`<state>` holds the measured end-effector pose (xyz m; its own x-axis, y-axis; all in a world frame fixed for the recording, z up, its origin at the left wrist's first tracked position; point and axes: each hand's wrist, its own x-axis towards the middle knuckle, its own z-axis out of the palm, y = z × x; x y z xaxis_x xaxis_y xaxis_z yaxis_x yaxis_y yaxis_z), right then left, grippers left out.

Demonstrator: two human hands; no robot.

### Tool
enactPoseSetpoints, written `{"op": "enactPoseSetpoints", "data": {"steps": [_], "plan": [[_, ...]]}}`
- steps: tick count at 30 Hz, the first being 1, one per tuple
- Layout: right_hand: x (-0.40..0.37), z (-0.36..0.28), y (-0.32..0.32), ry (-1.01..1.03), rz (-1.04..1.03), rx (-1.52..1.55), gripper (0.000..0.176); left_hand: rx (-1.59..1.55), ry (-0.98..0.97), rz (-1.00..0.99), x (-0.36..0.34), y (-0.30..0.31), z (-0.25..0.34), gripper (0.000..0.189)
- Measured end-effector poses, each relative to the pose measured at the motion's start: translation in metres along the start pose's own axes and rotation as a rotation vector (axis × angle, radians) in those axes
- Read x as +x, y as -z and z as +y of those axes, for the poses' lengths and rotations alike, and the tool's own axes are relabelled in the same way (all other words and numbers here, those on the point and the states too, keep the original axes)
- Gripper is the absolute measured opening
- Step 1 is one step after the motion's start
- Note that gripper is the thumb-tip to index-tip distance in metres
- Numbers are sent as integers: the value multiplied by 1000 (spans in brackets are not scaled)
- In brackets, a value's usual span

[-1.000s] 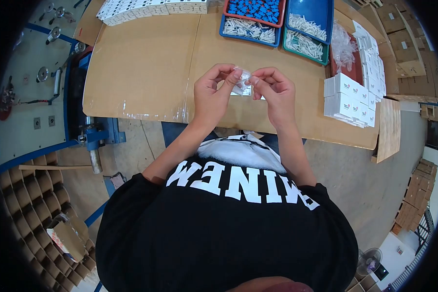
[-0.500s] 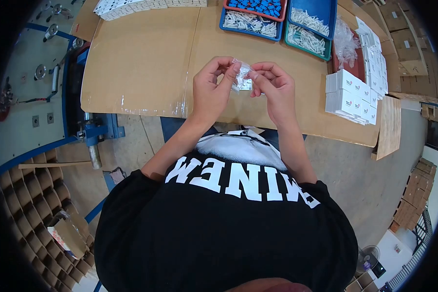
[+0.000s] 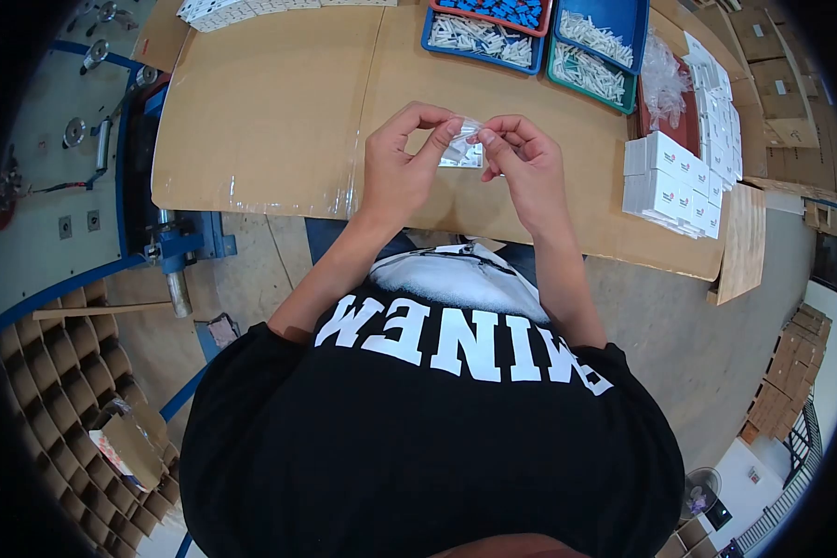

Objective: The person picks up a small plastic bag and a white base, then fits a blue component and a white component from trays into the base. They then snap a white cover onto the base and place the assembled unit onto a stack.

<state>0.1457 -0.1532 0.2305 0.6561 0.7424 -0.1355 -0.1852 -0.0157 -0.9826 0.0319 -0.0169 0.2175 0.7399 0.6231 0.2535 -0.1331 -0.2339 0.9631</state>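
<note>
Over the cardboard-covered table, a small clear plastic bag with something whitish in it is stretched between my two hands. My left hand pinches one side of the bag between thumb and fingers. The other side, near its top edge, is pinched by my right hand, whose fingertips partly cover it. Just below the bag, a small white box or card shows between the hands; most of it is hidden.
At the back, a red tray holds blue plastic pieces, and blue and green trays hold white wall-plug-like pieces. White boxes are stacked at right beside clear plastic bags. A machine stands left.
The bag looks flatter and more spread between my fingers, and more of the white box or card beneath shows. My hands have shifted only slightly.
</note>
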Motion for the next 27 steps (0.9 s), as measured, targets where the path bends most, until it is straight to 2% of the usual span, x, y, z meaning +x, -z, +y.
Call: {"op": "enactPoseSetpoints", "data": {"steps": [3, 5, 14, 18, 27], "plan": [[0, -4, -2, -67, 14, 33, 15, -127, 78, -1, -2, -4, -5, 15], [1, -6, -1, -80, 4, 57, 15, -343, 201, 29, -4, -8, -6, 16], [0, -5, -6, -25, 77, 87, 14, -425, 186, 92, -2, -6, -3, 18], [0, -4, -7, 46, 20, 50, 12, -429, 193, 104, -2, -7, -5, 18], [1, -1, -8, 58, 126, 86, 10, -465, 207, 32, -3, -6, 0, 20]]}}
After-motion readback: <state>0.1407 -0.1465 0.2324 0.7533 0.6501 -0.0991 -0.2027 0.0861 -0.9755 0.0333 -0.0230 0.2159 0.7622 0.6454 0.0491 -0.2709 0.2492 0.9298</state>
